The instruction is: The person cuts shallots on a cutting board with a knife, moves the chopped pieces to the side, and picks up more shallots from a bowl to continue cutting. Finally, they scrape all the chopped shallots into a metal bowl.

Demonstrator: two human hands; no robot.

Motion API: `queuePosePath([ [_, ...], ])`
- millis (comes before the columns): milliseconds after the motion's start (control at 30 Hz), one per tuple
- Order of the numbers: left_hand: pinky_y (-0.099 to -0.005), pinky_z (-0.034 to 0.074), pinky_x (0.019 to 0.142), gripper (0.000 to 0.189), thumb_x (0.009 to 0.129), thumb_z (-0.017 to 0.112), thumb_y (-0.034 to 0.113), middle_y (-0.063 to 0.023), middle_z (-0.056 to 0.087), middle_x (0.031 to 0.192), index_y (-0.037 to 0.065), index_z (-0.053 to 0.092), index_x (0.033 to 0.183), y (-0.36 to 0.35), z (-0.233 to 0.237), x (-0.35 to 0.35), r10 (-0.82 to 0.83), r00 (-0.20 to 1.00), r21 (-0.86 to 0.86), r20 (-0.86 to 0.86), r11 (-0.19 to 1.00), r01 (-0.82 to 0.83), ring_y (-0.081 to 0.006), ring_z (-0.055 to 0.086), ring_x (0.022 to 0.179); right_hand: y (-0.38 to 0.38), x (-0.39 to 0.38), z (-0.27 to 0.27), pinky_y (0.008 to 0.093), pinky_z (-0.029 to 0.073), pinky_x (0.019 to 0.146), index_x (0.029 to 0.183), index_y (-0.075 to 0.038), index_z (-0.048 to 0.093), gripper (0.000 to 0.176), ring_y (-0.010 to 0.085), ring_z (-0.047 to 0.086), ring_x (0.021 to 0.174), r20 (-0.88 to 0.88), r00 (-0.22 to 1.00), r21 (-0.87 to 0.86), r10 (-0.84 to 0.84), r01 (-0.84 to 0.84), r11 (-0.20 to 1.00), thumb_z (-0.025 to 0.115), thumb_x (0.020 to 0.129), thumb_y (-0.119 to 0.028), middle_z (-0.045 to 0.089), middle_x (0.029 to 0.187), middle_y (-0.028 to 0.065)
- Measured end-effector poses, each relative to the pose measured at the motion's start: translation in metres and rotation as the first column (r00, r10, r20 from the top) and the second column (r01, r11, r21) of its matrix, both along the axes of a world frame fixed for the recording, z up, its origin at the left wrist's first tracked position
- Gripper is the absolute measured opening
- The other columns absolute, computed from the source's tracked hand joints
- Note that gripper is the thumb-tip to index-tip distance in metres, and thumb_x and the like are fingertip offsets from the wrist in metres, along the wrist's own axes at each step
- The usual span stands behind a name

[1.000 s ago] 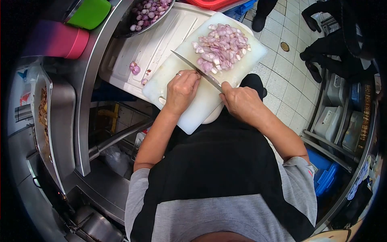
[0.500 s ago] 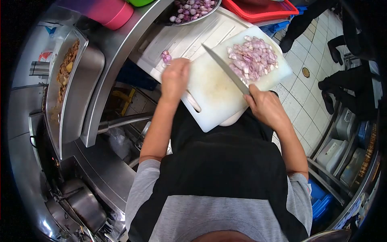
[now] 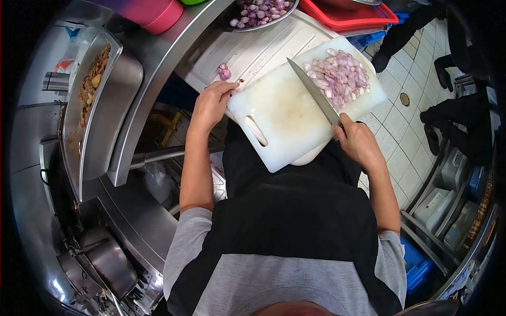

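Note:
My right hand is wrapped round the handle of a kitchen knife. Its long blade lies over the white cutting board, pointing up and away along the near side of a heap of sliced shallots. Off the board's left edge, my left hand has its fingertips drawn together beside a small reddish scrap; I cannot tell what is between them. Just beyond these fingers, whole peeled shallots sit on the white ribbed surface under the board.
A metal bowl of shallots stands at the far side, with a red basket to its right. On the left, a steel pan of cooked food borders the metal counter. Other people's dark-clothed legs are at right.
My left hand has moved left and slightly down, off the board's corner. The knife has shifted right towards the sliced shallots, still in my right hand.

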State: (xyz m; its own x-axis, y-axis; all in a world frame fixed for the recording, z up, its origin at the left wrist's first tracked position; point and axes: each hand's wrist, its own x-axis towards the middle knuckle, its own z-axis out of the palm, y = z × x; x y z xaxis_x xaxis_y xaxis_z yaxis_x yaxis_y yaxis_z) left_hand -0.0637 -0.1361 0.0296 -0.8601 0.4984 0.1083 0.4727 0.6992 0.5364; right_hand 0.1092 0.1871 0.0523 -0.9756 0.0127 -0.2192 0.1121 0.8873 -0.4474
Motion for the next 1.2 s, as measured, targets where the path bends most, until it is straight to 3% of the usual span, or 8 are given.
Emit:
queuePosePath([
  [267, -0.0324, 0.050, 0.084, 0.030, 0.080, 0.065, 0.000, -0.0141, 0.065, 0.103, 0.004, 0.066, 0.109, 0.005, 0.003, -0.009, -0.005, 1.000, -0.164, -0.004, 0.986, 0.004, -0.0284, 0.066, 0.092, -0.007, 0.004, -0.006, 0.0530, 0.050, 0.064, 0.093, 0.000, 0.048, 0.024, 0.0446, 0.064, 0.070, -0.052, 0.998, 0.018, -0.046, 0.047, 0.999, 0.054, 0.095, -0.023, 0.063, 0.070, 0.0262],
  [367, -0.0293, 0.049, 0.084, 0.028, 0.081, 0.065, -0.002, -0.0123, 0.066, 0.101, 0.001, 0.064, 0.109, 0.021, -0.003, 0.000, 0.103, 0.994, 0.103, 0.046, 0.989, -0.107, -0.0211, 0.066, 0.090, -0.007, 0.004, -0.007, 0.0528, 0.050, 0.063, 0.094, 0.000, 0.048, 0.024, 0.0442, 0.064, 0.070, -0.041, 0.998, 0.017, -0.052, 0.053, 0.998, 0.054, 0.095, -0.023, 0.063, 0.069, 0.0252],
  [467, -0.0266, 0.048, 0.084, 0.028, 0.081, 0.067, -0.001, -0.0049, 0.066, 0.098, 0.001, 0.061, 0.109, 0.060, -0.012, 0.019, -0.084, 0.966, 0.490, 0.245, 0.870, -0.048, -0.0128, 0.064, 0.090, -0.007, 0.004, -0.009, 0.0519, 0.051, 0.063, 0.094, 0.000, 0.048, 0.023, 0.0434, 0.064, 0.070, -0.057, 0.997, 0.023, -0.043, 0.044, 0.999, 0.055, 0.094, -0.022, 0.063, 0.068, 0.0245],
  [633, -0.0393, 0.047, 0.090, 0.025, 0.076, 0.073, 0.009, -0.0095, 0.065, 0.098, 0.003, 0.063, 0.099, 0.122, -0.020, 0.044, -0.143, 0.984, 0.229, -0.107, 0.959, 0.164, -0.0292, 0.062, 0.093, -0.011, 0.008, -0.010, 0.0512, 0.052, 0.059, 0.094, 0.000, 0.048, 0.023, 0.0414, 0.065, 0.067, -0.139, 0.990, 0.069, -0.036, 0.046, 0.997, 0.056, 0.093, -0.021, 0.064, 0.066, 0.0223],
  [733, -0.0427, 0.044, 0.090, 0.028, 0.075, 0.075, 0.015, -0.0097, 0.063, 0.100, 0.005, 0.063, 0.097, 0.126, -0.021, 0.052, -0.099, 0.969, 0.127, -0.228, 0.983, 0.130, -0.0327, 0.058, 0.096, -0.011, 0.008, -0.009, 0.0506, 0.052, 0.056, 0.094, 0.000, 0.048, 0.022, 0.0398, 0.066, 0.065, -0.151, 0.988, 0.085, -0.030, 0.044, 0.995, 0.056, 0.092, -0.021, 0.064, 0.065, 0.0207],
  [967, -0.0401, 0.046, 0.091, 0.036, 0.074, 0.079, 0.013, -0.0139, 0.063, 0.105, 0.002, 0.064, 0.104, 0.113, -0.009, 0.060, -0.051, 0.974, 0.056, -0.220, 0.996, 0.064, -0.0315, 0.061, 0.097, -0.010, 0.007, -0.009, 0.0512, 0.049, 0.056, 0.092, -0.001, 0.044, 0.023, 0.0415, 0.063, 0.064, -0.161, 0.987, 0.065, 0.012, -0.002, 0.998, 0.055, 0.093, -0.020, 0.063, 0.065, 0.0212],
  [1033, -0.0350, 0.052, 0.083, 0.033, 0.077, 0.076, 0.008, -0.0133, 0.066, 0.105, 0.001, 0.065, 0.107, 0.112, -0.006, 0.061, 0.000, 1.000, 0.209, 0.028, 0.978, -0.006, -0.0251, 0.065, 0.090, -0.010, 0.007, -0.007, 0.0505, 0.049, 0.055, 0.092, -0.001, 0.045, 0.022, 0.0408, 0.063, 0.062, -0.181, 0.983, 0.077, 0.024, -0.011, 0.997, 0.055, 0.093, -0.020, 0.063, 0.064, 0.0207],
  [1200, -0.0323, 0.055, 0.072, 0.019, 0.083, 0.070, 0.005, -0.0129, 0.067, 0.102, 0.002, 0.068, 0.101, 0.118, -0.019, 0.061, -0.071, 0.994, 0.395, 0.079, 0.918, 0.034, -0.0259, 0.068, 0.080, -0.012, 0.010, -0.010, 0.0461, 0.051, 0.052, 0.090, -0.001, 0.048, 0.018, 0.0362, 0.065, 0.058, -0.239, 0.966, 0.149, 0.102, -0.068, 0.987, 0.055, 0.091, -0.017, 0.061, 0.058, 0.0174],
])
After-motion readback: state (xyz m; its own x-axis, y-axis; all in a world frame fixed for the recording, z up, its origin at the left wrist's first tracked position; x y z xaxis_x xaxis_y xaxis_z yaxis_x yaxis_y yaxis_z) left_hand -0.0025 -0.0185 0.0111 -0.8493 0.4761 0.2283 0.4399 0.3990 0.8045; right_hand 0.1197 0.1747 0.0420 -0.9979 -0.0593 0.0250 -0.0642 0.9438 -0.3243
